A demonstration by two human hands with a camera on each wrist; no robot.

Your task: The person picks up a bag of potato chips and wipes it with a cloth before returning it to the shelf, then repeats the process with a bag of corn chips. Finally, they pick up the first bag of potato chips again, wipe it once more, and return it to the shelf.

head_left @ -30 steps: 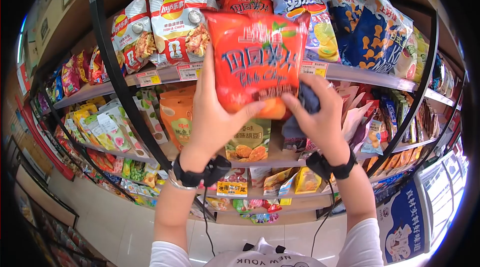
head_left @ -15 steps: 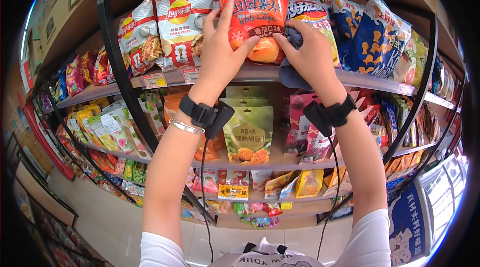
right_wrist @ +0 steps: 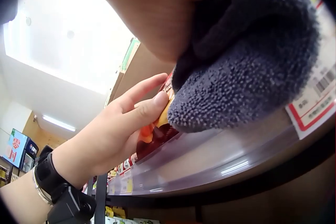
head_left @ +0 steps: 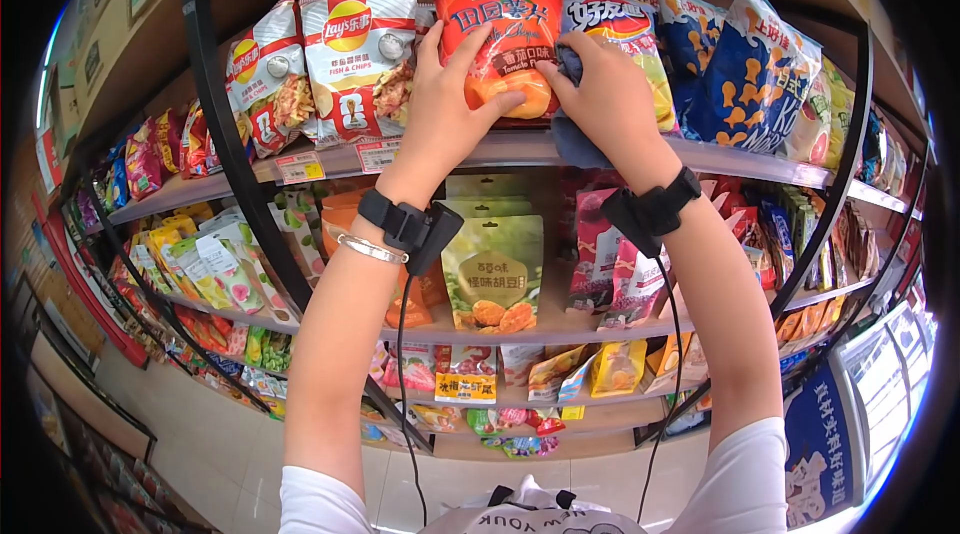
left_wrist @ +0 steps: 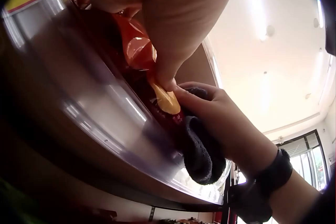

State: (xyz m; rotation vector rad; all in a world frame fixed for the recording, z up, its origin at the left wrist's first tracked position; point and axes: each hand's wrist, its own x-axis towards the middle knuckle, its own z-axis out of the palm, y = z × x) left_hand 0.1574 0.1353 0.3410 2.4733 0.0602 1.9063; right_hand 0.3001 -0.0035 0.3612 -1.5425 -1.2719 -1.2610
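Observation:
A red bag of tomato potato chips (head_left: 500,44) stands upright on the top shelf, facing me. My left hand (head_left: 446,112) lies against its left and lower front, fingers extended over the wrapper and thumb along the bottom. At the bag's lower right is my right hand (head_left: 612,94), holding a dark blue-grey terry cloth (head_left: 580,142). Part of the cloth hangs over the shelf edge, and the right thumb reaches the bag's side. In the right wrist view the cloth (right_wrist: 236,71) fills the upper right, with the left hand (right_wrist: 113,124) at the bag beyond it.
Lay's bags (head_left: 360,54) stand left of the red bag. A purple-and-white snack bag (head_left: 612,19) and blue bags (head_left: 755,74) are to its right. Price tags line the clear shelf edge (head_left: 480,152). Pouches (head_left: 492,274) fill the shelf below, and black uperight posts (head_left: 240,144) frame the rack.
Both hands have moved the red chip bag forward and away from me, from in front of the rack onto the top shelf. Over the last half second it has barely shifted.

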